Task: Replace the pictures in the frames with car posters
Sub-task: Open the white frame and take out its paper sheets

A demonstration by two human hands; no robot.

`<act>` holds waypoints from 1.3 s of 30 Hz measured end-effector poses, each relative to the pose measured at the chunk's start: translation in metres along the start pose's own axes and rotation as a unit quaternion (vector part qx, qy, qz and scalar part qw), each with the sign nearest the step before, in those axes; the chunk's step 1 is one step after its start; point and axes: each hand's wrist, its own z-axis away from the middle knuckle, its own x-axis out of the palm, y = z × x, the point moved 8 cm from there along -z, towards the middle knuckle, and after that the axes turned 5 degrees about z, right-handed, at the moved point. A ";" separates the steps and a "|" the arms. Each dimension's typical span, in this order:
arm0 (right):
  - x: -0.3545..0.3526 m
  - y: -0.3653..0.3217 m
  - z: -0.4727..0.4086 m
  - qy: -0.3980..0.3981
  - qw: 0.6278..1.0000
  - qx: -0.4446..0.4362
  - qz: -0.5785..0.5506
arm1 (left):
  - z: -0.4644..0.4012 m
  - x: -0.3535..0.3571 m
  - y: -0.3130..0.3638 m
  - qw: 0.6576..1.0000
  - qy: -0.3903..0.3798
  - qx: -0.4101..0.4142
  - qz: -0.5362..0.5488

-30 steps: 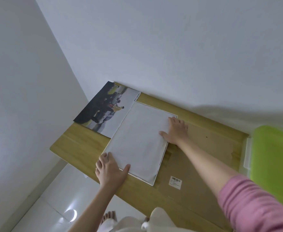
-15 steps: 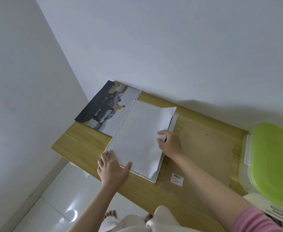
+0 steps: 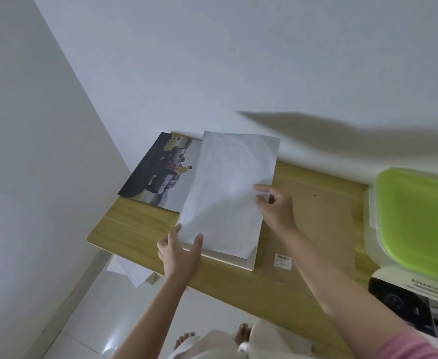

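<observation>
The right hand (image 3: pixel 277 206) reaches in from five o'clock, forearm bare below a pink sleeve (image 3: pixel 409 345), and pinches the right edge of a thin white sheet (image 3: pixel 225 193) between thumb and curled fingers, lifting that side so the paper bows toward eleven o'clock. The left hand (image 3: pixel 180 251) comes up from six o'clock and pinches the sheet's near-left corner, thumb on top and fingers underneath. The sheet is matte, faintly translucent and rectangular; under it lies a flat white frame (image 3: pixel 249 260) with a pale rim, resting on the wooden table (image 3: pixel 134 229). At ten o'clock from the sheet, a glossy car poster (image 3: pixel 160 174) lies flat on the table's far-left corner, partly covered by the raised paper. At three o'clock a brown fibreboard backing (image 3: pixel 316 224) with a small barcode label (image 3: pixel 282 261) lies flat, and beyond it sits a clear plastic box with a lime-green lid (image 3: pixel 420 216).
</observation>
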 end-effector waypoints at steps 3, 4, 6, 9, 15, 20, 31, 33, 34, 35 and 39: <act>-0.019 -0.003 0.015 0.044 0.999 0.006 -0.030 | 0.001 -0.007 0.015 0.995 -0.055 0.046 0.072; -0.026 -0.002 0.022 0.060 0.997 0.009 -0.041 | 0.001 -0.008 0.020 0.992 -0.071 0.057 0.086; -0.042 0.000 0.039 0.095 0.994 0.015 -0.046 | 0.004 -0.007 0.027 0.988 -0.093 0.063 0.102; -0.071 0.009 0.072 0.170 0.983 0.043 -0.061 | 0.011 0.001 0.030 0.985 -0.133 0.043 0.105; -0.124 0.016 0.162 0.310 0.943 0.066 -0.099 | 0.057 0.045 0.054 0.921 -0.353 0.074 0.146; -0.167 0.039 0.241 0.410 0.893 0.113 -0.144 | 0.096 0.087 0.058 0.886 -0.442 0.114 0.076; -0.283 0.133 0.356 0.580 0.768 0.230 -0.143 | 0.155 0.181 0.059 0.853 -0.487 0.182 -0.041; -0.301 0.152 0.361 0.580 0.764 0.244 -0.144 | 0.169 0.203 0.058 0.864 -0.471 0.172 -0.048; -0.312 0.160 0.363 0.579 0.763 0.252 -0.140 | 0.176 0.213 0.057 0.871 -0.459 0.165 -0.050; -0.323 0.167 0.364 0.576 0.764 0.260 -0.130 | 0.182 0.223 0.056 0.878 -0.448 0.161 -0.053; -0.368 0.198 0.355 0.550 0.782 0.280 -0.087 | 0.210 0.265 0.055 0.886 -0.425 0.165 -0.084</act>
